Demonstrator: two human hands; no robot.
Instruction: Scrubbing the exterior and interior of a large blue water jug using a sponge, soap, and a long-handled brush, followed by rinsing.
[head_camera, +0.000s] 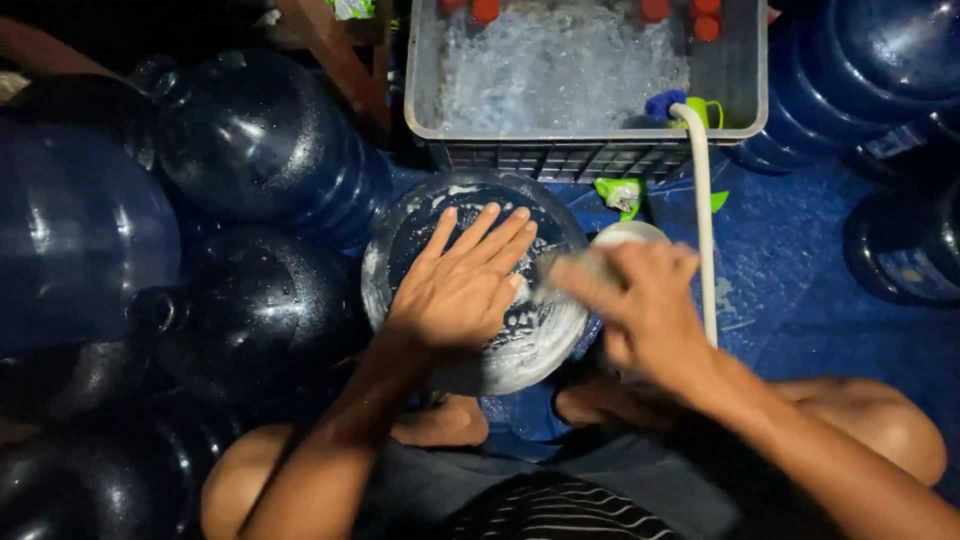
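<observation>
The jug (470, 290) stands bottom up between the person's knees, its base white with suds. The left hand (458, 285) lies flat on that base, fingers spread and holding nothing. The right hand (640, 305) is blurred; its fingers curl round something pale at the jug's right edge, likely a scrub pad. Soap covers most of the base, so scrubbing looks well along and rinsing is left. A white hose (703, 210) runs from the grey crate (585, 140), which holds foamy water and red caps (706, 20). Other blue jugs (260, 140) crowd the left.
</observation>
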